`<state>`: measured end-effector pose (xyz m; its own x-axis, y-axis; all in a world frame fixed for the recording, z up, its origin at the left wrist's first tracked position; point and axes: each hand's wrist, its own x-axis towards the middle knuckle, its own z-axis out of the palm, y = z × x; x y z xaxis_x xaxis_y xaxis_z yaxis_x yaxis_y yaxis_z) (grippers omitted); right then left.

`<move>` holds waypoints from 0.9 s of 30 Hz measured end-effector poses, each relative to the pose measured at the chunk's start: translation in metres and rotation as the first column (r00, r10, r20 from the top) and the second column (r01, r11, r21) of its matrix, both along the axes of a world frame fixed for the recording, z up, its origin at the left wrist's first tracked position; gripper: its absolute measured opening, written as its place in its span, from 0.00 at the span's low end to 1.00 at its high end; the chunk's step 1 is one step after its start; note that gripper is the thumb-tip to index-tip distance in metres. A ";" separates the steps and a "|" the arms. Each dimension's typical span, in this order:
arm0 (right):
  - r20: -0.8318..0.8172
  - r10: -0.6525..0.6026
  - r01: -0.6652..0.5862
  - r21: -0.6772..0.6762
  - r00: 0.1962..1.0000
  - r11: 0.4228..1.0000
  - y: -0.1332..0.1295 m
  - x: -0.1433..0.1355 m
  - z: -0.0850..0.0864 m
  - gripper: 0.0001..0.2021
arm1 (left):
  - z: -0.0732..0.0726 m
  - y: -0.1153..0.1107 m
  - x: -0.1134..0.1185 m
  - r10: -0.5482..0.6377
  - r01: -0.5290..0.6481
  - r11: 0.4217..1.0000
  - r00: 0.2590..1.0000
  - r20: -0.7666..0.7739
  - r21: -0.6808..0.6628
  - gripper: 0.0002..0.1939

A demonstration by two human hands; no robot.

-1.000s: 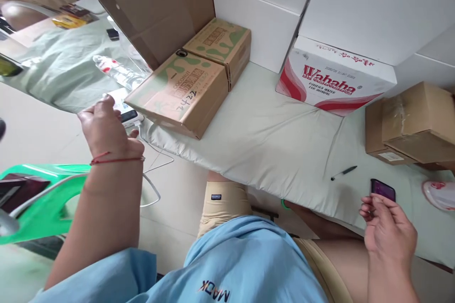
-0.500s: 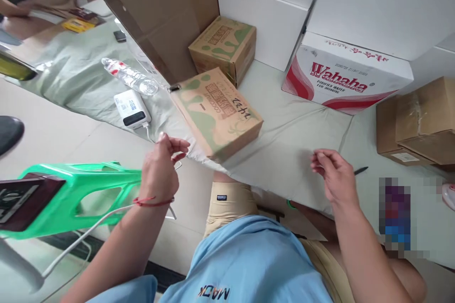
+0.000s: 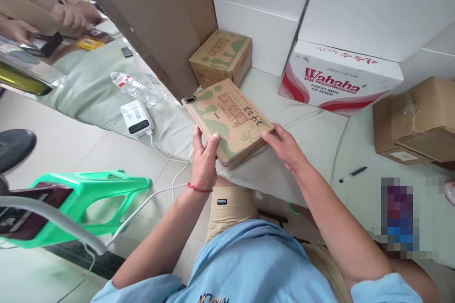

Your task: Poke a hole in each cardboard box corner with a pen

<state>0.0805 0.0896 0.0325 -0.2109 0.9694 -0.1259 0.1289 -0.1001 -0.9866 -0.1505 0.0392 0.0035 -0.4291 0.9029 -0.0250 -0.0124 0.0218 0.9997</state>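
Note:
A flat cardboard box (image 3: 232,116) with green print and the handwritten number 2422 lies near the table's front edge. My left hand (image 3: 205,158), with a red cord at the wrist, grips its near left side, thumb on the top edge. At the right corner my right hand (image 3: 284,146) holds the same box, thumb on top and fingers around the far side, partly hidden. A dark-rimmed hole shows at the box's left corner. Behind it stands a second cardboard box (image 3: 222,52) with similar green print.
A white power bank (image 3: 135,116) with a cable and a clear plastic bottle (image 3: 137,87) lie to the left. A Wahaha carton (image 3: 337,78), brown boxes (image 3: 415,123) and a pen (image 3: 353,174) are on the right. A green stool (image 3: 103,189) stands at lower left.
Both hands have moved in to the flat box and taken hold of it, the left going right and the right going left. The view has shifted slightly.

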 end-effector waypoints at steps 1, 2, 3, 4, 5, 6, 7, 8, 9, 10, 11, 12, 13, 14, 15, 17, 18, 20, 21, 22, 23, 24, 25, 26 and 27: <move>0.027 -0.038 0.039 -0.008 0.999 0.999 -0.014 0.007 0.000 0.35 | 0.005 -0.005 0.006 -0.020 0.020 1.000 0.999 0.047 -0.011 0.37; 0.050 -0.078 0.079 -0.023 0.996 0.997 -0.030 0.016 0.000 0.34 | 0.010 -0.011 0.011 -0.060 0.062 0.998 0.994 0.087 -0.024 0.37; 0.069 -0.115 0.117 -0.039 0.991 0.992 -0.048 0.027 0.001 0.34 | 0.015 -0.019 0.016 -0.124 0.129 0.991 0.986 0.116 -0.039 0.37; 0.078 -0.145 0.150 -0.062 0.986 0.987 -0.067 0.039 0.002 0.35 | 0.020 -0.027 0.022 -0.200 0.212 0.975 0.968 0.151 -0.065 0.38; 0.078 -0.171 0.178 -0.097 0.982 0.979 -0.086 0.052 0.003 0.35 | 0.025 -0.036 0.027 -0.279 0.301 0.948 0.941 0.192 -0.099 0.38; 0.069 -0.190 0.198 -0.137 0.979 0.971 -0.105 0.066 0.004 0.33 | 0.029 -0.046 0.032 -0.357 0.392 0.911 0.905 0.230 -0.129 0.40; 0.058 -0.204 0.211 -0.181 0.977 0.961 -0.123 0.081 0.004 0.31 | 0.032 -0.054 0.037 -0.433 0.479 0.864 0.863 0.259 -0.154 0.41; 0.045 -0.220 0.225 -0.220 0.974 0.949 -0.141 0.094 0.003 0.30 | 0.035 -0.062 0.043 -0.502 0.554 0.815 0.821 0.274 -0.168 0.43; 0.041 -0.244 0.247 -0.242 0.969 0.938 -0.156 0.107 0.001 0.29 | 0.036 -0.068 0.048 -0.559 0.615 0.768 0.780 0.282 -0.177 0.45; 0.060 -0.277 0.283 -0.249 0.959 0.926 -0.170 0.119 -0.002 0.28 | 0.037 -0.072 0.052 -0.602 0.658 0.731 0.747 0.283 -0.181 0.46; 0.105 -0.318 0.334 -0.246 0.942 0.910 -0.183 0.128 -0.007 0.29 | 0.036 -0.074 0.056 -0.630 0.682 0.708 0.727 0.273 -0.181 0.46; 0.164 -0.357 0.388 -0.238 0.920 0.890 -0.194 0.135 -0.012 0.31 | 0.035 -0.075 0.059 -0.645 0.690 0.700 0.721 0.255 -0.182 0.46; 0.216 -0.390 0.435 -0.236 0.895 0.869 -0.203 0.140 -0.017 0.33 | 0.034 -0.075 0.062 -0.648 0.686 0.704 0.726 0.230 -0.184 0.45; 0.239 -0.421 0.474 -0.246 0.875 0.845 -0.210 0.142 -0.021 0.34 | 0.032 -0.073 0.063 -0.646 0.677 0.712 0.735 0.206 -0.186 0.45; 0.220 -0.452 0.499 -0.275 0.865 0.822 -0.216 0.142 -0.025 0.35 | 0.031 -0.072 0.064 -0.641 0.668 0.720 0.744 0.190 -0.185 0.44; 0.058 -0.509 0.494 -0.359 0.859 0.792 -0.222 0.137 -0.027 0.35 | 0.029 -0.069 0.064 -0.647 0.672 0.716 0.741 0.183 -0.190 0.44; -0.047 -0.533 0.476 -0.390 0.845 0.788 -0.223 0.133 -0.025 0.34 | 0.028 -0.069 0.064 -0.655 0.680 0.707 0.733 0.183 -0.194 0.44; -0.201 -0.541 0.429 -0.414 0.817 0.803 -0.222 0.126 -0.020 0.36 | 0.029 -0.068 0.067 -0.693 0.706 0.679 0.707 0.141 -0.202 0.44; -0.232 -0.529 0.411 -0.412 0.816 0.813 -0.221 0.123 -0.017 0.36 | 0.030 -0.068 0.069 -0.718 0.719 0.664 0.690 0.097 -0.203 0.46; -0.234 -0.529 0.411 -0.409 0.816 0.815 -0.219 0.121 -0.015 0.36 | 0.031 -0.068 0.072 -0.742 0.734 0.649 0.669 0.048 -0.200 0.47; -0.223 -0.542 0.424 -0.415 0.811 0.805 -0.218 0.120 -0.014 0.37 | 0.032 -0.068 0.076 -0.762 0.749 0.635 0.648 0.003 -0.190 0.49; -0.211 -0.565 0.443 -0.429 0.798 0.787 -0.217 0.119 -0.013 0.37 | 0.034 -0.069 0.081 -0.780 0.764 0.620 0.625 -0.033 -0.179 0.52; -0.208 -0.596 0.466 -0.449 0.776 0.763 -0.216 0.119 -0.013 0.38 | 0.036 -0.069 0.086 -0.794 0.778 0.606 0.606 -0.059 -0.169 0.55; -0.213 -0.631 0.487 -0.472 0.746 0.735 -0.216 0.120 -0.014 0.40 | 0.038 -0.070 0.092 -0.801 0.786 0.598 0.594 -0.077 -0.159 0.58; -0.227 -0.660 0.499 -0.495 0.716 0.711 -0.217 0.120 -0.015 0.42 | 0.041 -0.070 0.097 -0.806 0.791 0.592 0.586 -0.090 -0.152 0.61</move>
<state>0.2010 -0.1278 0.0170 0.2714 0.7984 -0.5375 -0.4395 -0.3941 -0.8072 -0.0536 -0.0310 0.0444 0.4589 0.8799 -0.1234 0.1856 0.0410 0.9818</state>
